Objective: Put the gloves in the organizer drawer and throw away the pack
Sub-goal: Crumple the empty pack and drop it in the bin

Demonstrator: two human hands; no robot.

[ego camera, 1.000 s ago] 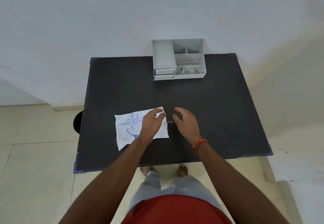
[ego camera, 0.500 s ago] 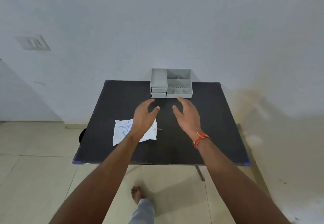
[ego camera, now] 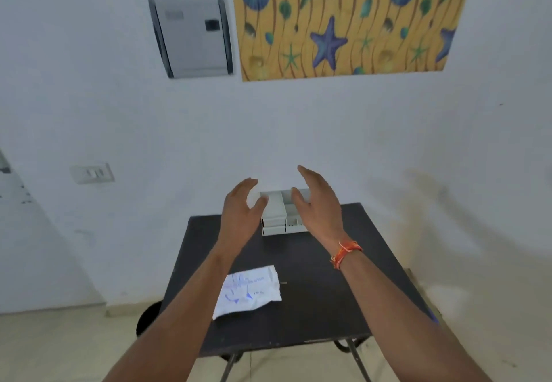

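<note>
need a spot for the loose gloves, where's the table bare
Bare: the right half of the black table, right of the glove pack, and the strip between pack and grey organizer. Crowded: the back edge, where both open hands flank the organizer.

hands 2: left hand (ego camera: pixel 239 217), right hand (ego camera: pixel 319 205) | pack (ego camera: pixel 249 290) 1 | organizer (ego camera: pixel 276 217) 1 | table (ego camera: pixel 328 292) 1

A plain room in a home: bare white walls, a tiled floor (ego camera: pixel 44 348), a light switch plate (ego camera: pixel 92 173), a grey wall box (ego camera: pixel 192 36), a sea-themed cloth hanging (ego camera: pixel 349 17), and 1 small black surface (ego camera: pixel 313 301).
</note>
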